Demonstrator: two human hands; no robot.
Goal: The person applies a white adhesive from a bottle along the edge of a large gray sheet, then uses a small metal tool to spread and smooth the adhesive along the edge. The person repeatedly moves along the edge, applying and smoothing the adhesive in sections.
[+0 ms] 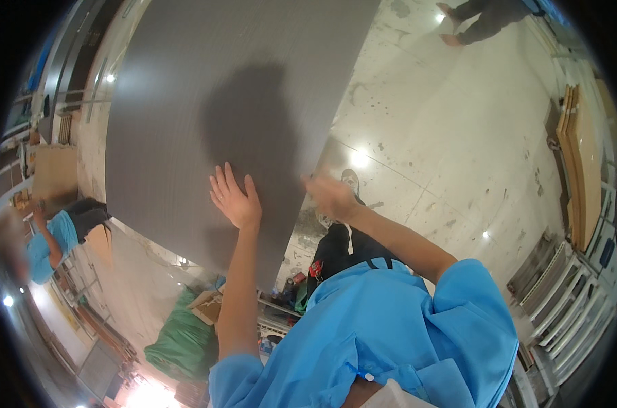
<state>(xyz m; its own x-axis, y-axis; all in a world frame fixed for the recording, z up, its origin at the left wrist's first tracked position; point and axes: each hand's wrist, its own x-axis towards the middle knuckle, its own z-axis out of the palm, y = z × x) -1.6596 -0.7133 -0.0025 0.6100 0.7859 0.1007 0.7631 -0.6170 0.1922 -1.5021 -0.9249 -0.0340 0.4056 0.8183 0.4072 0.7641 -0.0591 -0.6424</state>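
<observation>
A large dark grey board point(166, 136) with a fine wood-like grain fills the upper left and middle. My left hand point(236, 198) lies flat on its face, fingers spread and holding nothing. At the board's right edge, my right hand point(332, 197) is closed, its fingers curled and slightly blurred. Whatever those fingers hold, if anything, is hidden. The board's near corner points towards my body, and a dark shadow falls across its surface.
Another person point(57, 234) in blue is at the left; a second person's legs point(488, 17) stand far right. Tan boards point(577, 163) lean at the right, near white racks point(560, 296). A green sack point(183, 336) and an open carton point(205, 307) sit lower left.
</observation>
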